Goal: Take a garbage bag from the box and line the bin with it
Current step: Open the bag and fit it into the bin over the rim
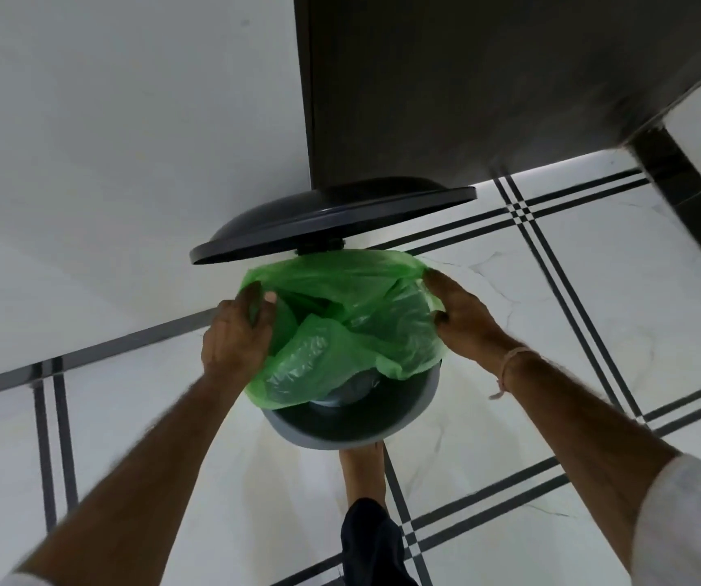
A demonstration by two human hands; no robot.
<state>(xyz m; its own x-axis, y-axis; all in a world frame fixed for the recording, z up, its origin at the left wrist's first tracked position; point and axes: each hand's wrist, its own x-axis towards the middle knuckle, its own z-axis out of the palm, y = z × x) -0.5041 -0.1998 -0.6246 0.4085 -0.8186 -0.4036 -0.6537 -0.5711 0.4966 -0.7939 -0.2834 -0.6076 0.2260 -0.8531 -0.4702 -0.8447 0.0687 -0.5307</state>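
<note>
A round grey pedal bin point(353, 429) stands on the floor below me, its dark lid point(323, 217) tilted up and open at the back. A translucent green garbage bag point(340, 332) sits in the bin's mouth, its top edge stretched over the far rim and bunched loosely at the near side. My left hand point(236, 332) grips the bag's edge at the left rim. My right hand point(463, 315) holds the bag's edge at the right rim. The near rim of the bin is bare. The box is not in view.
My bare foot point(361, 471) is at the front base of the bin, where a pedal would be. A dark cabinet point(467, 78) stands right behind the bin, a white wall point(107, 141) to the left. The floor point(594, 289) is white marble tile with dark stripes.
</note>
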